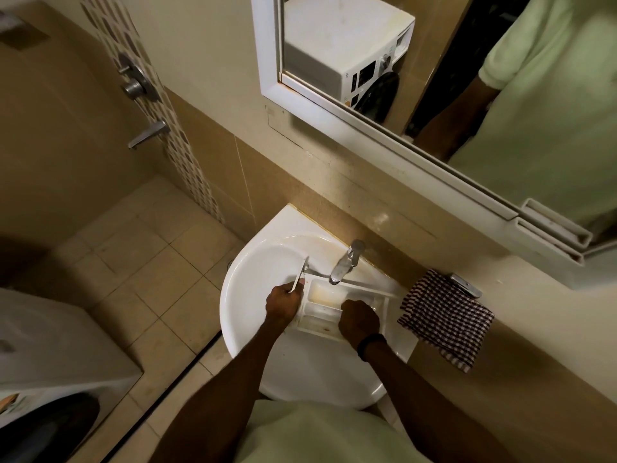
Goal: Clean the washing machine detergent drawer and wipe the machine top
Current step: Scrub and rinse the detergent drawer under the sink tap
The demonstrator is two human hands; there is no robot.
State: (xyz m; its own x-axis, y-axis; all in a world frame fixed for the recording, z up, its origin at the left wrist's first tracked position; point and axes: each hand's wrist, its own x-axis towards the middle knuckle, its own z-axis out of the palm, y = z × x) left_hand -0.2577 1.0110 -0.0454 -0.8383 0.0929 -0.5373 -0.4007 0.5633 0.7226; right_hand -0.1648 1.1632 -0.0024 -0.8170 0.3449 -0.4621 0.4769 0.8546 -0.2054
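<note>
Detergent drawer (329, 302): white, with several compartments, lying across the sink bowl with its far end under the tap spout; brownish stains show in the far compartment.
Sink (253, 262): white, rounded, fixed to the tiled wall.
Tap (340, 270): chrome, with the spout pointing down over the drawer's far end; no running water can be made out.
Left hand (282, 304): fingers curled round the handle of a thin white brush (299, 275), just beside the drawer's left edge; the brush points away over the bowl, and its bristles are too small to make out.
Right hand (359, 319): knuckles up, fingers curled down over the near right part of the drawer and gripping it; the fingertips are hidden.
Wristband (369, 344): dark, on the right wrist.
Cloth (445, 320): dark and white check, hanging from a chrome holder on the wall just right of the sink.
Washing machine (50, 362): white front loader at the lower left, well apart from the sink; part of its top and its dark door show.
Mirror (300, 91): white-framed, above the sink; it reflects the washing machine and a person's pale green sleeve.
</note>
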